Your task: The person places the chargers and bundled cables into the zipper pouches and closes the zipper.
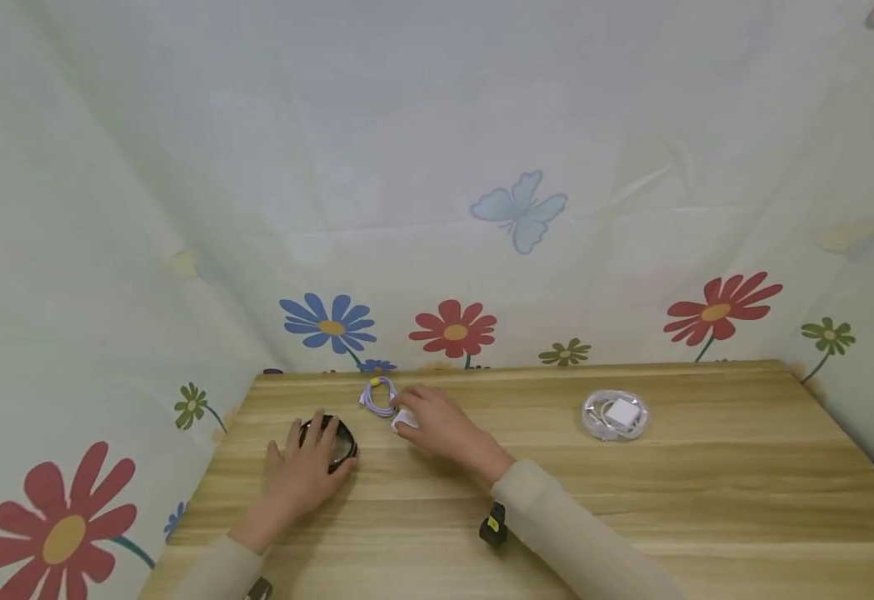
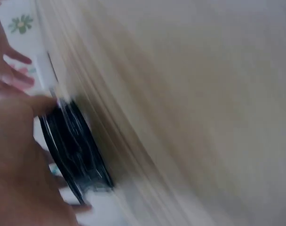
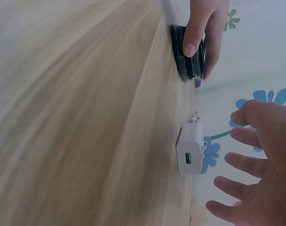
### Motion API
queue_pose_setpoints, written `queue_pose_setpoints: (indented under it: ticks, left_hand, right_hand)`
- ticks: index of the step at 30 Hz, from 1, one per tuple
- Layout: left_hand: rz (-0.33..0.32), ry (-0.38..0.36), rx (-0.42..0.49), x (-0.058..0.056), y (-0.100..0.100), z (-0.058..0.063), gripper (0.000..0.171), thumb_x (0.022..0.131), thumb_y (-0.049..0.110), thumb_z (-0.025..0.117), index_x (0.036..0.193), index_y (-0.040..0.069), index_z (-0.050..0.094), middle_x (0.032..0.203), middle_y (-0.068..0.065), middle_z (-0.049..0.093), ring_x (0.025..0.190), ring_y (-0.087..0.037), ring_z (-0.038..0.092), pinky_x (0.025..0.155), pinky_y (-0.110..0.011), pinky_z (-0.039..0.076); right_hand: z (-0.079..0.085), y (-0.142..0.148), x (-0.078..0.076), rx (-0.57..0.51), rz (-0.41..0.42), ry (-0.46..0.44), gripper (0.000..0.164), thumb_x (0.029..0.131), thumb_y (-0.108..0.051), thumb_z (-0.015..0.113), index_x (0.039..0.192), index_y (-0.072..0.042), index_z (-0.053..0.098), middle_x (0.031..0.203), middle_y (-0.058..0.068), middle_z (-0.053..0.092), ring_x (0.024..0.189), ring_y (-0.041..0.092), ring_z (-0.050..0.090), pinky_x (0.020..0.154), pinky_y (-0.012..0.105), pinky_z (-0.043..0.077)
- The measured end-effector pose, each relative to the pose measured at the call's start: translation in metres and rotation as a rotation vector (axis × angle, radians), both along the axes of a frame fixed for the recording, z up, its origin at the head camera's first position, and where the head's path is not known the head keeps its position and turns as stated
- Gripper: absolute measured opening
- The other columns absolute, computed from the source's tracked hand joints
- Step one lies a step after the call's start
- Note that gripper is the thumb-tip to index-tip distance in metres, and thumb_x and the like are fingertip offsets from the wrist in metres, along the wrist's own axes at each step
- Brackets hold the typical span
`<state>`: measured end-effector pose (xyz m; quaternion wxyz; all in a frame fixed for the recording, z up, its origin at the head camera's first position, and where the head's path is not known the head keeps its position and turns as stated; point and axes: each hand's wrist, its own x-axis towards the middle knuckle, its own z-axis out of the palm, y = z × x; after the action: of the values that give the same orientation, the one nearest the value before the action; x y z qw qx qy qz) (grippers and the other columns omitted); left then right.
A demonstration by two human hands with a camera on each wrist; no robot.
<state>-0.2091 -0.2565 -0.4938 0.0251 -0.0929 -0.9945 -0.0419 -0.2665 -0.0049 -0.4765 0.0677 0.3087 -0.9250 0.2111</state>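
Fingers point(image 3: 246, 165) spread and slightly bent, a person's right hand point(image 1: 437, 423) hangs just above a white, block-shaped plastic charger point(image 3: 192, 141) with a slot in its end face; the right wrist view shows a gap between the two. The person's left hand point(image 1: 303, 475) grips a black, round-cornered case point(image 1: 343, 444) with ridged sides and a glossy top, its thumb at the near edge and its other fingers parted across the top. The case sits at the left of a wood-grain table point(image 1: 691, 483), with the charger to its right. Just beyond the charger lies a lavender cable point(image 1: 381, 408) wound in a loop and bound with a yellow tie point(image 1: 375, 382). Well apart, toward the right, a clear, round coiled bundle point(image 1: 594, 427) rests on the wood with a white, square adapter point(image 1: 622, 412) set on it. Beige sleeves point(image 1: 579, 533) cover the forearms, and a black device point(image 1: 492, 527) with a yellow mark sits at the right wrist. Behind the table hangs a pale wall covering point(image 1: 377, 125) printed with red, blue and green flowers and a light-blue butterfly point(image 1: 521, 210).
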Motion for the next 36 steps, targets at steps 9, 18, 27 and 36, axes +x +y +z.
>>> queue_pose_setpoints:
  ticks: [9, 18, 27, 36]
  left_hand:
    - [-0.206, 0.043, 0.078, -0.010, -0.024, -0.004, 0.073, 0.096, 0.037, 0.069, 0.156, 0.007, 0.040, 0.163, -0.022, 0.027, 0.146, -0.053, 0.025, 0.108, -0.076, 0.027]
    - [-0.198, 0.091, 0.093, -0.012, -0.022, -0.005, 0.075, 0.100, 0.039, 0.064, 0.153, -0.007, 0.037, 0.160, -0.031, 0.029, 0.147, -0.052, 0.025, 0.118, -0.062, 0.027]
    - [-0.183, 0.151, 0.051, -0.010, -0.023, -0.008, 0.069, 0.099, 0.035, 0.067, 0.143, -0.014, 0.046, 0.151, -0.035, 0.040, 0.141, -0.053, 0.036, 0.116, -0.059, 0.033]
    - [-0.153, 0.089, 0.164, -0.008, -0.019, -0.007, 0.061, 0.104, 0.028, 0.059, 0.143, -0.017, 0.044, 0.153, -0.038, 0.035, 0.144, -0.053, 0.029, 0.115, -0.061, 0.032]
  right_hand:
    - [0.008, -0.015, -0.010, 0.041, -0.020, -0.009, 0.041, 0.096, -0.032, 0.068, 0.134, -0.016, 0.066, 0.135, 0.006, 0.063, 0.123, 0.027, 0.059, 0.102, 0.043, 0.051]
    - [0.022, -0.027, -0.022, 0.077, -0.018, -0.037, 0.042, 0.098, -0.031, 0.067, 0.137, -0.015, 0.064, 0.140, 0.009, 0.059, 0.124, 0.028, 0.059, 0.100, 0.045, 0.052]
    - [0.023, -0.040, -0.036, 0.195, -0.030, -0.090, 0.046, 0.099, -0.034, 0.065, 0.142, -0.019, 0.060, 0.145, 0.008, 0.055, 0.134, 0.026, 0.051, 0.112, 0.042, 0.042]
    - [0.025, -0.049, -0.044, 0.272, -0.014, -0.149, 0.056, 0.095, -0.031, 0.071, 0.147, -0.019, 0.055, 0.156, 0.008, 0.046, 0.140, 0.029, 0.045, 0.114, 0.044, 0.041]
